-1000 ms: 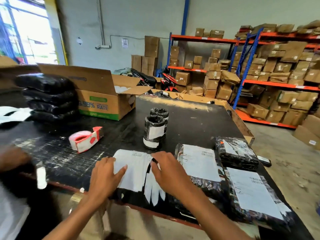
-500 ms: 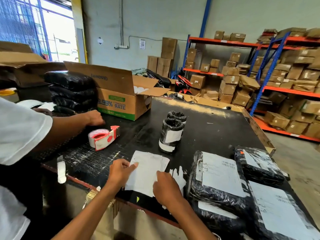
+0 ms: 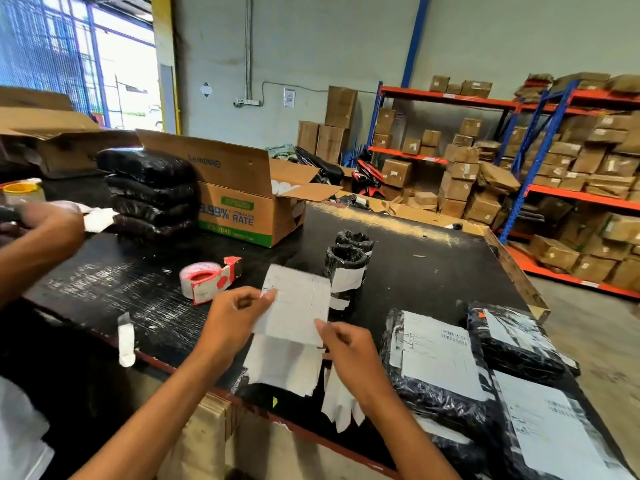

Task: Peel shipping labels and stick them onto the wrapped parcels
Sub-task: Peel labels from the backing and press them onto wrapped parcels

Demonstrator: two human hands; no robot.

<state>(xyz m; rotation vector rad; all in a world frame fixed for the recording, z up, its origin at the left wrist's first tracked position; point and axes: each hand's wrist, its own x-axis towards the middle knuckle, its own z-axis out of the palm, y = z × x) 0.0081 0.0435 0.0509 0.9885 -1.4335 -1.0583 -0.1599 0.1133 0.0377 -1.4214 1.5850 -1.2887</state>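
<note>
A: While the left hand point(image 3: 231, 317) pinches the label sheet point(image 3: 296, 304) at its 9 o'clock edge, what is the right hand point(image 3: 349, 348) doing?

B: Its fingers are closed on the sheet's 5 o'clock corner. I'd judge that's where the backing splits from the sticker, so both hands grip the same sheet to pull the layers apart. The sheet is lifted and tilted up off the table point(image 3: 415, 271), which gives room to peel.

A: And the white paper under it?

B: More label stock point(image 3: 282, 368), flat at the table's 6 o'clock edge, within reach for the next one.

A: Where do the labels go?

B: The wrapped parcels point(image 3: 436, 362) lie at 4 o'clock, just beside the right hand; they already carry labels. The two rolled parcels point(image 3: 346, 268) stand at 12 o'clock from the sheet. A black stack point(image 3: 152, 192) at 10 o'clock shows no labels, likely waiting.

A: The tape dispenser point(image 3: 209, 278)?

B: At 10 o'clock of the left hand, untouched.
</note>
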